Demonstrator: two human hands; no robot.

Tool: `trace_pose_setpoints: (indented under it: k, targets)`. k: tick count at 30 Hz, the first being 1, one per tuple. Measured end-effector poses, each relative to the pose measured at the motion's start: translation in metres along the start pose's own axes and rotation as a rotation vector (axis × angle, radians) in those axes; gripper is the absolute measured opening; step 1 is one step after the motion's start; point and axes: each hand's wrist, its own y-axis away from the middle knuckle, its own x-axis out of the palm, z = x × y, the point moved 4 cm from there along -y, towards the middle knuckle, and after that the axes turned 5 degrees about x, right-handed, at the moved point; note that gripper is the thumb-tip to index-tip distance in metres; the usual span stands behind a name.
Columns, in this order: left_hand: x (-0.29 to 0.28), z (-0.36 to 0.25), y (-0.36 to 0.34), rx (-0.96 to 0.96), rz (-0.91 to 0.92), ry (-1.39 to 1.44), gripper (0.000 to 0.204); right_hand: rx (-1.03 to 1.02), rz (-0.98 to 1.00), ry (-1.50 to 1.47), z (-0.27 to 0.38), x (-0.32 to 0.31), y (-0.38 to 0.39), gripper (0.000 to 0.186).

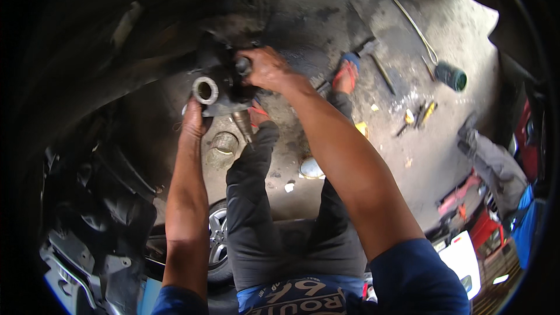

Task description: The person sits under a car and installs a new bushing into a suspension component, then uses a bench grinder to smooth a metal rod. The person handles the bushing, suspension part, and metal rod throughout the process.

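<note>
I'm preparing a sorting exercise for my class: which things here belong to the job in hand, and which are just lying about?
In the job:
metal part, held by the left hand
its pale ring
dark round piece, at the right hand

Apparently just lying about on the floor:
hammer
green container
yellow-handled tool

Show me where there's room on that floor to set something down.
Mostly bare floor shows between the hammer and the green container, and below that container, right of the yellow-handled tool. It is crowded around the dark metal part, where the left hand and right hand are.
</note>
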Motion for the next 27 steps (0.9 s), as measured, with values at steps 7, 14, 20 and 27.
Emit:
trace_pose_setpoints:
  k: [7,14,20,27]
  targets:
    - [0.036,-0.025,0.005,0.279,-0.159,-0.367,0.073,-0.048,-0.108,-0.092,0.000,-0.001,-0.001,0.058]
    - [0.019,-0.020,-0.012,0.211,0.055,-0.183,0.058,-0.005,-0.365,0.182,0.014,0.025,-0.003,0.074]
    - [0.023,-0.002,-0.018,-0.065,0.080,-0.028,0.066,0.281,-0.929,-1.096,-0.043,-0.030,0.034,0.021]
    - [0.021,0.000,-0.010,-0.060,0.085,-0.019,0.066,0.241,-1.110,-1.811,-0.044,-0.006,0.026,0.015]
